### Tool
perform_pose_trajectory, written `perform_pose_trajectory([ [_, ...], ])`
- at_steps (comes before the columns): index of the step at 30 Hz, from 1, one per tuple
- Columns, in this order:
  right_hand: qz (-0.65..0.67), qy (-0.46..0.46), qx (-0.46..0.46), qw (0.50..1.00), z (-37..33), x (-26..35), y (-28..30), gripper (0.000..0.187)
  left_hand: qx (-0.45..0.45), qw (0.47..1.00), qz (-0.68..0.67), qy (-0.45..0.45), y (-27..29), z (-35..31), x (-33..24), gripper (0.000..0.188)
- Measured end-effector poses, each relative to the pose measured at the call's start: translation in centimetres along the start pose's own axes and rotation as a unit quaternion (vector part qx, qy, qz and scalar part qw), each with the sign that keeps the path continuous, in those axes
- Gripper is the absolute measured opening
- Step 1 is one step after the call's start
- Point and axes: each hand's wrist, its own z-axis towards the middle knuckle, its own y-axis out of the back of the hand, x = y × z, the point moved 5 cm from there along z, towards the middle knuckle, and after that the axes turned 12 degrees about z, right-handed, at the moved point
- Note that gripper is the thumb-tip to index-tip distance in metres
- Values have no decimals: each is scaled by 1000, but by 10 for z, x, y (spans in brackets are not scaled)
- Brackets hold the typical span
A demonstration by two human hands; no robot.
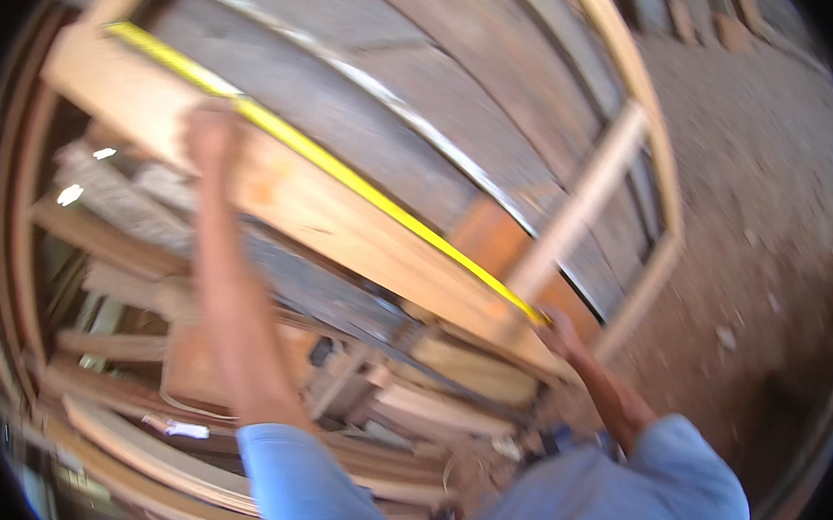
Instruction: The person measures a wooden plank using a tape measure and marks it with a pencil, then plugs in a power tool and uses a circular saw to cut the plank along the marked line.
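A yellow tape measure [373,195] is stretched along the upper edge of a long, pale wooden board [337,232], running diagonally from far left to near right. My left hand [213,137], blurred, is closed at the tape's edge on the far part of the board, and the tape extends beyond it to the board's far end. At the near end, my right hand [563,335] grips the tape beside the board. Its fingers are partly hidden and smeared by motion.
The board belongs to a wooden frame with a crosspiece [581,200] and a curved-looking outer rail [658,146]. Dark planks [365,80] lie beyond it. Loose timber offcuts [202,372] are piled at the left. Brown dirt floor [750,188] spreads out at the right.
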Motion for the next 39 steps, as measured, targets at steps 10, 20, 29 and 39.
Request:
perform_pose_trajectory([
  [10, 290, 3, 13, 957, -7, -12, 23, 18, 13, 977, -130, 171, 96, -61, -96, 26],
  [20, 84, 0, -31, 996, 8, -54, 55, 37, -42, 987, -87, 131, 62, -36, -106, 38],
  [29, 137, -35, -24, 990, 28, -12, 36, 32, 18, 990, 3, 142, 45, 0, -78, 41],
  [39, 206, -32, 8, 978, 25, -20, 29, 28, 9, 987, 17, 160, 53, -11, -75, 40],
])
